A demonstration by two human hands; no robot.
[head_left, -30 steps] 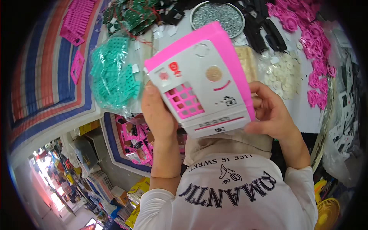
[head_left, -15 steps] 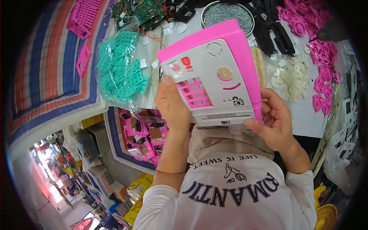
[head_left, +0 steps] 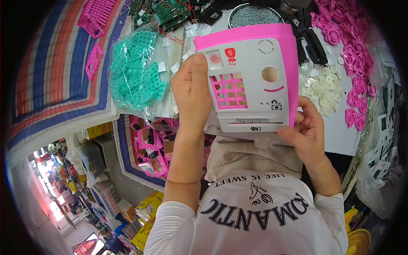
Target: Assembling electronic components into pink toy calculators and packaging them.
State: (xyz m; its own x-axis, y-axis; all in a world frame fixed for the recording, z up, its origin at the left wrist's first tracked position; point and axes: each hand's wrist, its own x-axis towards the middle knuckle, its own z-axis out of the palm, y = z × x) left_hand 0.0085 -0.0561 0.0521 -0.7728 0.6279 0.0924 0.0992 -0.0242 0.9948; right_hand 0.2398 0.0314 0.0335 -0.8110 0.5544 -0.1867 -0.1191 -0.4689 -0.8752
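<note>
A smooth, glossy plastic toy panel (head_left: 250,80), grey-faced with a pink rim and a pink square grid, is held up above the white tabletop (head_left: 340,131). It is gripped on its left edge by the left hand (head_left: 193,95), thumb laid flat on the front, and pinched at its lower right corner by the right hand (head_left: 306,129). The fingers behind the panel are hidden. A crinkled clear bag of teal lattice pieces (head_left: 138,74) lies just beside the left hand. Pale round discs (head_left: 323,87) are partly covered by the panel. A round tray of grey bits (head_left: 255,15) is cut off at the top.
</note>
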